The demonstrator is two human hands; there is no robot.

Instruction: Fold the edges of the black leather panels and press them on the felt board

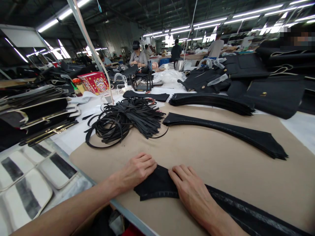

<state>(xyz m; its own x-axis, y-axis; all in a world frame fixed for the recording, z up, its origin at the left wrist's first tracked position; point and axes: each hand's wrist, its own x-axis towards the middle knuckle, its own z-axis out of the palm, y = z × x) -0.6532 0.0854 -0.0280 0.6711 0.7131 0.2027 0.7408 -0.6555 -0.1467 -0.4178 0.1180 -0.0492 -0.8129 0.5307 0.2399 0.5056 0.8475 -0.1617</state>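
A long black curved panel [162, 185] of fabric or leather lies on the brown paper in front of me, its flared end between my hands. A row of pale marks runs along its near edge. My left hand [140, 168] is closed, its bent fingers gripping the panel's upper left edge. My right hand [189, 183] also has bent fingers closed over the far edge, its palm across the panel. The fingertips and whatever lies under them are partly hidden. Beyond my hands is a stack of similar black panels [221, 132].
A heap of black strips [128, 119] lies behind my left hand. Another panel stack [211, 102] and black bags [273, 93] sit farther back. White pieces with dark bands [27, 193] lie at left. A red box [94, 82] stands behind; other people work in the background.
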